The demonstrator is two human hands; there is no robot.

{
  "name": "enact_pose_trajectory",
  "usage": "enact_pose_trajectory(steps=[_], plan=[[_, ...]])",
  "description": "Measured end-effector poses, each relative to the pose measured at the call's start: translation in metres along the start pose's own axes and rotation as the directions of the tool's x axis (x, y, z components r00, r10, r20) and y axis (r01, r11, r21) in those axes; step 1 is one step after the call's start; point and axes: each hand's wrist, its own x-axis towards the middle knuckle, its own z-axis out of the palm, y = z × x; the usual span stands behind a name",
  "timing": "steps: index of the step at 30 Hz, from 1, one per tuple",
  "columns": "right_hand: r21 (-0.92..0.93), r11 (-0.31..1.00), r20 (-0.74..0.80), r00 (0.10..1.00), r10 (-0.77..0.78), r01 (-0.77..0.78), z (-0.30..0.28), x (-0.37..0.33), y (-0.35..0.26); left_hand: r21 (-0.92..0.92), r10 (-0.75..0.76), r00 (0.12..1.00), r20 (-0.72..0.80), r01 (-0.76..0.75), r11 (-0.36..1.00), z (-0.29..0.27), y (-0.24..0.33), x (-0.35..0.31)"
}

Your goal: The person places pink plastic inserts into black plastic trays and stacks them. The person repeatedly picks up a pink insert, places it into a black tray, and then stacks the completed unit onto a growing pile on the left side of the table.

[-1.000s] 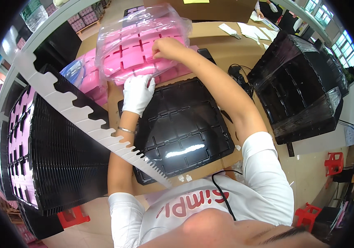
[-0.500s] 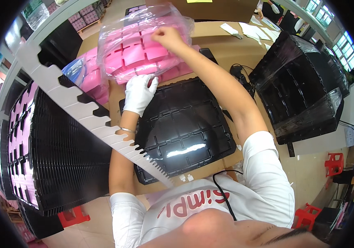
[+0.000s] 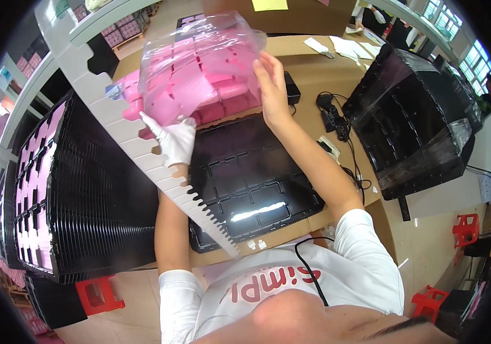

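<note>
Beyond the black plastic tray [image 3: 240, 172] lies a stack of pink sheets [image 3: 222, 63] with cross-shaped slots, partly covered by a clear plastic bag [image 3: 222, 27]. My left hand [image 3: 175, 142], in a white glove, is at the stack's near left corner, its fingers spread. Bare, my right hand [image 3: 272, 86] stands upright against the right side of the stack and bag, fingers stretched out. A loose flap of pink sheet shows between the hands. Whether either hand presses on the plastic I cannot tell.
A tall pile of black trays [image 3: 96, 195] stands at left, with another wrapped black stack [image 3: 412, 120] at right. A long pale toothed strip [image 3: 136, 152] crosses the left side. Black cables [image 3: 337, 123] lie right of the tray. Red stools [image 3: 101, 295] are on the floor.
My right hand has come off the top of the pink stack to its right side, and its fingers have opened. My left hand has moved slightly left and nearer, fingers spreading.
</note>
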Motion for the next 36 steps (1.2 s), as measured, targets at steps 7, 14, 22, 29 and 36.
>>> enact_pose_trajectory(steps=[7, 14, 22, 29, 36], plan=[[0.203, 0.669, 0.374, 0.689, 0.622, -0.715, -0.06, -0.008, 0.008, 0.287, 0.115, 0.993, 0.001, -0.11, 0.951, 0.012, 0.017, -0.05], [-0.112, 0.822, 0.242, 0.787, 0.567, -0.558, -0.117, -0.052, -0.019, 0.827, 0.169, 0.906, -0.388, 0.262, 0.497, 0.027, 0.028, -0.129], [-0.416, 0.803, 0.195, 0.821, 0.537, -0.427, -0.182, -0.15, -0.058, 0.906, 0.203, 0.895, -0.397, 0.346, 0.246, -0.022, 0.005, -0.234], [-0.665, 0.702, 0.145, 0.876, 0.459, -0.257, -0.201, -0.185, -0.06, 0.861, 0.326, 0.844, -0.427, 0.489, -0.14, -0.002, -0.003, -0.268], [-0.722, 0.651, 0.106, 0.892, 0.44, -0.235, -0.2, -0.178, -0.056, 0.79, 0.313, 0.85, -0.424, 0.516, -0.331, -0.006, 0.002, -0.262]])
